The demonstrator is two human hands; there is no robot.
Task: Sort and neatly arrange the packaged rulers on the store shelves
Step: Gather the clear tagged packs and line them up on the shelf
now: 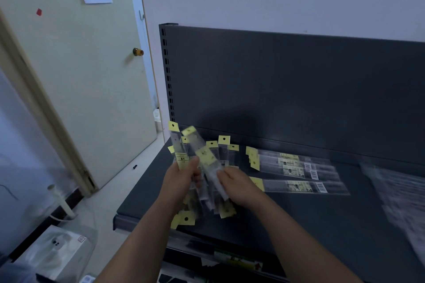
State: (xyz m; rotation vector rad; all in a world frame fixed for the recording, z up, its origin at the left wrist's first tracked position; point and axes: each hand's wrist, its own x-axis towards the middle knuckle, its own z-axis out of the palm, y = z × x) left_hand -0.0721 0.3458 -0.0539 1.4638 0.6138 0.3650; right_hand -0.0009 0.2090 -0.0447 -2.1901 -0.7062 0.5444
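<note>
A fanned bundle of packaged rulers (202, 156), clear sleeves with yellow header tags, stands over the left end of the dark grey shelf (264, 218). My left hand (181, 179) grips the bundle from the left. My right hand (236, 185) pinches one tilted sleeve from the right. A neat row of packaged rulers (292, 164) lies flat on the shelf to the right, and a single packaged ruler (299, 186) lies just in front of that row.
A blurred pile of clear packages (400, 193) lies at the shelf's right end. The shelf's back panel (287, 89) rises behind. Left of the shelf stand a door (76, 71) and, on the floor, a clear-wrapped box (55, 250).
</note>
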